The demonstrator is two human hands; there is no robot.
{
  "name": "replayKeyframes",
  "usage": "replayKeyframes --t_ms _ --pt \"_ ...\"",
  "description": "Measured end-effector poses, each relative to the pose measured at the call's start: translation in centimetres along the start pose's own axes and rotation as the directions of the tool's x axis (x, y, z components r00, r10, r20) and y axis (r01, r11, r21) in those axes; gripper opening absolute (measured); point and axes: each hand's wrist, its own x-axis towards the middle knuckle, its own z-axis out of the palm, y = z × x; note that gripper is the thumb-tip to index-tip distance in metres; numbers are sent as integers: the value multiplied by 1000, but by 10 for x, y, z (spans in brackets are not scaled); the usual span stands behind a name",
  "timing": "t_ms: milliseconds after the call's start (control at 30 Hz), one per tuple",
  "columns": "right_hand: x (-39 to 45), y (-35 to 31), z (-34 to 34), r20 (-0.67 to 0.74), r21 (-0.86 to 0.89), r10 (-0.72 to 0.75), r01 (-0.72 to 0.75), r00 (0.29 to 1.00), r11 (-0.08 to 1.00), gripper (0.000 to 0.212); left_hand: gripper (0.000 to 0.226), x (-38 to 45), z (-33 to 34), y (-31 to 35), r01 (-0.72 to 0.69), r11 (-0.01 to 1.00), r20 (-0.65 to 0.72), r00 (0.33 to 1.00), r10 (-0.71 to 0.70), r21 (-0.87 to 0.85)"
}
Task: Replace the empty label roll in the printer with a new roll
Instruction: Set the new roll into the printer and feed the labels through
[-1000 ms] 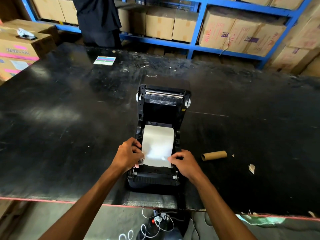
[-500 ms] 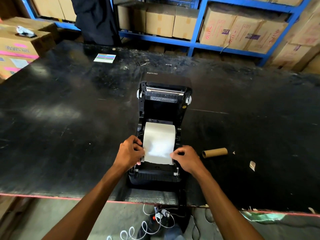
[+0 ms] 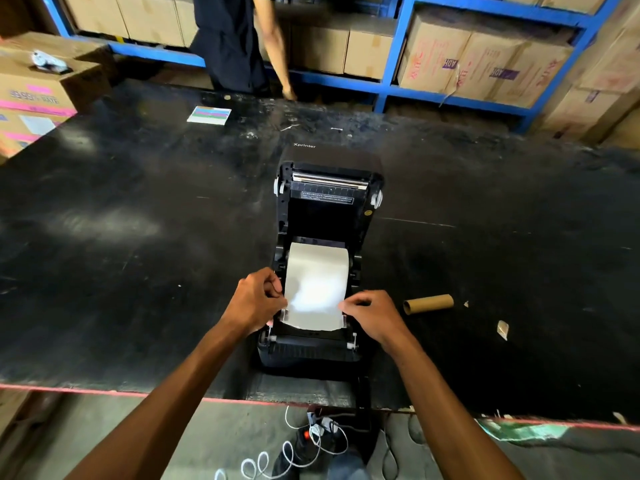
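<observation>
A black label printer [image 3: 313, 351] sits on the black table with its lid [image 3: 329, 209] swung open and upright. Inside lies a new white label roll, its paper [image 3: 317, 282] pulled forward over the front guides. My left hand [image 3: 256, 301] pinches the paper's left edge. My right hand [image 3: 375, 315] pinches the right edge. An empty brown cardboard core [image 3: 428, 303] lies on the table, right of the printer.
The black table [image 3: 121, 271] ends in a red front edge. On it lie a colour-striped card [image 3: 209, 115] at the far left and a paper scrap [image 3: 502, 330]. A person in black [image 3: 232, 43] stands beyond it by blue shelves of cartons. Cables [image 3: 311, 441] lie on the floor.
Both hands stay on the paper's edges and have shifted only slightly. The person at the far side has moved rightwards, and one arm now reaches down to the table.
</observation>
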Motion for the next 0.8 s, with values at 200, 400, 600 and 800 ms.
replayKeyframes --t_ms 200,400,600,800 --pt "-1 8 2 8 -27 -13 13 1000 1000 10 21 0 1 -1 -36 999 -12 999 36 -3" --pt "-8 3 4 -28 78 -41 43 999 996 12 19 1 -1 -1 -18 1000 43 999 18 10" --pt "-17 9 5 -38 32 -117 118 992 992 11 20 -1 -2 -1 -25 1000 30 999 25 9" --pt "-50 26 3 -37 -211 -455 438 890 874 31 20 0 -1 -4 -72 997 43 997 71 31"
